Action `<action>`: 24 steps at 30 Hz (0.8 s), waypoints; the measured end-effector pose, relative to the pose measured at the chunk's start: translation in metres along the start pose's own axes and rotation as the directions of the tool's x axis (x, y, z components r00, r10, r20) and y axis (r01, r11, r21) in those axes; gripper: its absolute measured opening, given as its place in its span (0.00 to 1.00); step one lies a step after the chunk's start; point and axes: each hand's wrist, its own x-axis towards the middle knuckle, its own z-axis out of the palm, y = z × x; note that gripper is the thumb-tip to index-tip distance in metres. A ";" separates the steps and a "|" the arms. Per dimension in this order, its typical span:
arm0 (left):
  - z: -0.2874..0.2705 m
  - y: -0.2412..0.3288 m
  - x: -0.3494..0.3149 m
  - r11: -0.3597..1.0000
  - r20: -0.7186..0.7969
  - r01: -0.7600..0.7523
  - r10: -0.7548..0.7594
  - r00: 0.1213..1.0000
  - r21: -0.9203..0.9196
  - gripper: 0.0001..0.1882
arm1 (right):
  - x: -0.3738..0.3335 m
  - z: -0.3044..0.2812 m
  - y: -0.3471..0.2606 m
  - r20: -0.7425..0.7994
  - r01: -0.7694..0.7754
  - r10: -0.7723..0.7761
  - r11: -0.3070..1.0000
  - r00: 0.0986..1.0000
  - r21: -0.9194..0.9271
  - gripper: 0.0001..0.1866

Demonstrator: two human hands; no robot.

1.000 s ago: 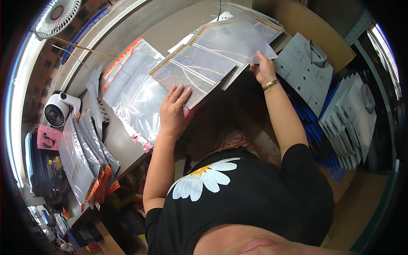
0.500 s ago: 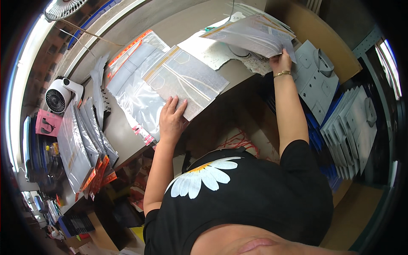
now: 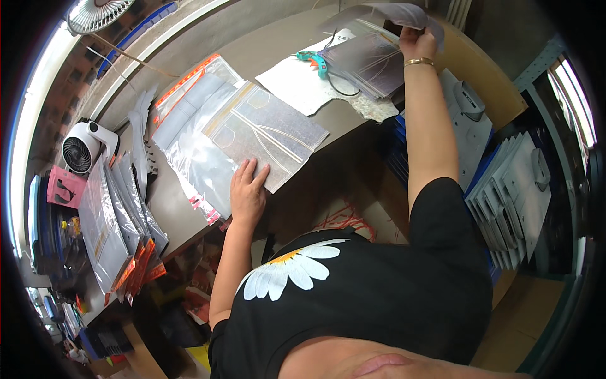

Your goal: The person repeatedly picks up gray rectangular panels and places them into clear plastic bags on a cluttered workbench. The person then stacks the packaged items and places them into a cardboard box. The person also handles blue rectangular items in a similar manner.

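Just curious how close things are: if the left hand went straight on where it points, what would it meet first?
The grey sheet printed like jeans: the left hand has its fingertips over the sheet's near edge, seemingly touching it, though depth is unclear.

Rests the left hand (image 3: 248, 197) on the near left edge of a grey patterned sheet (image 3: 271, 136), overlapping a clear plastic bag (image 3: 211, 180) on the table (image 3: 173, 196). Grips a bent, partly blurred grey sheet (image 3: 394, 14) in the right hand (image 3: 419, 44), above a stack of similar sheets (image 3: 369, 63). Includes, between both hands, a turquoise object (image 3: 322, 66) on white paper (image 3: 284, 85).
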 end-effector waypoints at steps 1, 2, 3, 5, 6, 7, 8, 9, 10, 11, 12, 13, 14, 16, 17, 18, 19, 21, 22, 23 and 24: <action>0.000 0.000 0.000 1.000 0.000 -0.001 0.001 1.000 -0.003 0.26 | -0.002 -0.007 0.003 -0.074 0.030 -0.036 0.997 0.997 -0.077 0.16; 0.000 0.000 0.002 1.000 0.000 -0.005 0.005 1.000 -0.007 0.27 | -0.004 -0.015 0.006 -0.144 0.057 -0.080 0.986 0.986 -0.155 0.15; -0.001 0.000 0.001 1.000 0.000 -0.003 0.003 1.000 -0.008 0.27 | -0.021 -0.023 0.014 -0.164 0.041 -0.075 0.979 0.984 -0.198 0.15; -0.002 -0.001 -0.001 1.000 -0.001 0.005 -0.005 1.000 -0.011 0.27 | -0.045 -0.051 0.033 -0.405 -0.035 -0.149 0.911 0.902 -0.411 0.19; -0.002 -0.001 -0.002 1.000 -0.008 0.001 -0.002 1.000 -0.008 0.26 | -0.062 -0.059 0.036 -0.453 -0.111 -0.128 0.879 0.882 -0.464 0.20; -0.002 -0.001 -0.001 1.000 -0.014 -0.005 0.005 1.000 -0.010 0.26 | -0.075 -0.067 0.035 -0.442 -0.139 -0.106 0.862 0.891 -0.487 0.20; -0.002 -0.002 0.001 1.000 -0.021 -0.012 0.012 1.000 -0.011 0.26 | -0.085 -0.073 0.032 -0.463 -0.157 -0.104 0.857 0.880 -0.491 0.22; -0.003 -0.001 0.001 0.999 -0.040 -0.004 0.003 0.999 -0.033 0.26 | -0.094 -0.079 0.030 -0.459 -0.175 -0.080 0.856 0.885 -0.487 0.24; -0.004 -0.002 0.000 0.999 -0.057 0.006 -0.009 0.998 -0.054 0.26 | -0.103 -0.084 0.028 -0.455 -0.196 -0.053 0.854 0.889 -0.482 0.27; -0.004 -0.002 0.000 0.997 -0.074 0.015 -0.021 0.997 -0.075 0.26 | -0.111 -0.088 0.023 -0.429 -0.208 0.006 0.881 0.903 -0.426 0.31; -0.005 -0.002 -0.001 0.990 -0.114 0.048 -0.063 0.991 -0.134 0.26 | -0.123 -0.086 0.019 -0.401 -0.233 0.074 0.901 0.913 -0.365 0.34; -0.004 -0.002 -0.004 0.977 -0.152 0.082 -0.113 0.982 -0.196 0.26 | -0.137 -0.088 0.013 -0.370 -0.325 0.211 0.904 0.905 -0.278 0.44; -0.003 0.000 -0.010 0.959 -0.184 0.127 -0.177 0.967 -0.254 0.27 | -0.172 -0.062 0.017 -0.418 -0.340 0.191 0.885 0.888 -0.318 0.51; -0.010 0.014 -0.010 0.954 -0.194 0.087 -0.147 0.970 -0.286 0.27 | -0.229 -0.060 0.013 -0.366 -0.374 0.183 0.732 0.913 -0.569 0.53; -0.011 0.021 -0.012 0.956 -0.176 0.065 -0.119 0.977 -0.286 0.27 | -0.256 -0.062 0.012 -0.398 -0.487 0.290 0.623 0.870 -0.612 0.51; -0.011 0.028 -0.013 0.957 -0.160 0.044 -0.093 0.983 -0.287 0.27 | -0.286 -0.064 0.016 -0.381 -0.591 0.456 0.543 0.804 -0.597 0.49; -0.009 0.035 -0.016 0.969 -0.101 -0.040 0.016 0.995 -0.245 0.26 | -0.310 -0.055 0.021 -0.378 -0.738 0.654 0.449 0.656 -0.504 0.48; -0.006 0.042 -0.021 0.951 0.072 -0.205 0.227 0.971 -0.233 0.26 | -0.344 -0.047 0.031 -0.296 -0.793 0.781 0.378 0.551 -0.479 0.31; -0.013 0.046 -0.019 0.917 0.101 -0.267 0.308 0.946 -0.295 0.30 | -0.351 -0.043 0.033 -0.291 -0.775 0.778 0.360 0.557 -0.520 0.24; -0.020 0.044 -0.016 0.921 0.106 -0.242 0.286 0.952 -0.306 0.33 | -0.353 -0.052 0.031 -0.286 -0.762 0.780 0.343 0.556 -0.549 0.22; -0.027 0.037 -0.012 0.923 0.107 -0.225 0.269 0.957 -0.312 0.36 | -0.350 -0.064 0.028 -0.272 -0.745 0.782 0.332 0.560 -0.579 0.20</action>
